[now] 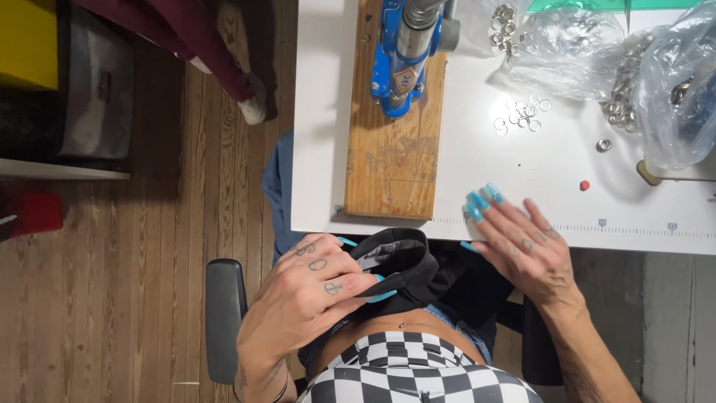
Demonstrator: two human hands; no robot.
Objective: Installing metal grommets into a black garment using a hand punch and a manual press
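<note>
I am pinching a fold of black fabric (403, 269) in my left hand (317, 287), fingers clamped on it at the table's (321, 149) near edge, above my lap. My right hand (522, 242) is lying open and flat on that edge, holding nothing. I judge the cloth could be slipping off toward the floor, since only fingertips are gripping it. Loose metal rings (522, 116) are lying far right; the blue press (406, 52) on its wooden board (391, 160) is standing ahead.
</note>
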